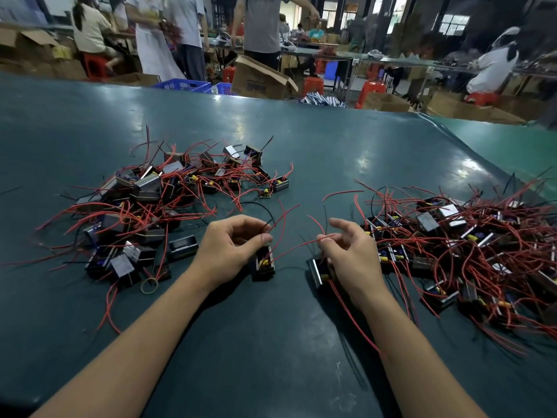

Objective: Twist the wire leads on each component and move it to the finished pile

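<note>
Two wired piles point(168, 206) point(470, 251) flanking left hand point(232, 248) and right hand point(346, 251), each pinching red leads point(301, 244)

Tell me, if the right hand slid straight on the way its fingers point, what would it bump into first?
The right hand points up and left, toward the left hand holding a component. Loose red leads cross the gap first, then probably that hand, though depth is hard to judge.

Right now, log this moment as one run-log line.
left hand: pinches leads of component | right hand: pinches red wire, second component under it | piles: left, right
</note>
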Tool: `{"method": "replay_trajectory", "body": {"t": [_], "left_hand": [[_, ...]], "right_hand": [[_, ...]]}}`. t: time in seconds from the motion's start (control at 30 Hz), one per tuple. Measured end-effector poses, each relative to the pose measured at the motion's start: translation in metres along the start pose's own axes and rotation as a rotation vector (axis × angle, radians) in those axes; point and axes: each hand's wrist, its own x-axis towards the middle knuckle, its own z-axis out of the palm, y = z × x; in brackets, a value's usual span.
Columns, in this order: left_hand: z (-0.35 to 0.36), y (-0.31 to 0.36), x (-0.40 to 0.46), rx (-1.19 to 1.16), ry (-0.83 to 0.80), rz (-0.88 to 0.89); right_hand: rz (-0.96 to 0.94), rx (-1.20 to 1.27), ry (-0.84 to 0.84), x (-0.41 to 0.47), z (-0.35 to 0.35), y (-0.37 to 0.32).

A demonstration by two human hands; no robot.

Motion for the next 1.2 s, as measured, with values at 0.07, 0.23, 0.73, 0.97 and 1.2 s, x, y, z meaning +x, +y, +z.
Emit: {"method": "replay_trajectory", "body": {"t": [0.07, 0.23, 0.73, 0.97, 1.2], "left_hand": [[0.001, 0.002, 0.000, -0.051, 0.004, -0.012], [0.004, 0.007, -0.004, -0.081, -0.015, -0.010], [0.024, 0.017, -0.007, -0.335, -0.048, -0.158], [0.029, 0.020, -0.009, -0.380, -0.096, -0.138], [0.032, 0.019, -0.011, -0.274, -0.059, -0.065]], "right_hand": [[0.013, 0.068, -0.024, -0.001, 0.001, -0.002], [0.039, 0.230, -0.072, -0.004, 0.000, -0.006], [0.008, 0.289, -0.075, -0.009, 0.002, -0.011], [-0.187, 0.207, -0.061, -0.008, 0.004, -0.012], [0.022, 0.559, -0.230, -0.016, 0.017, -0.017]]}}
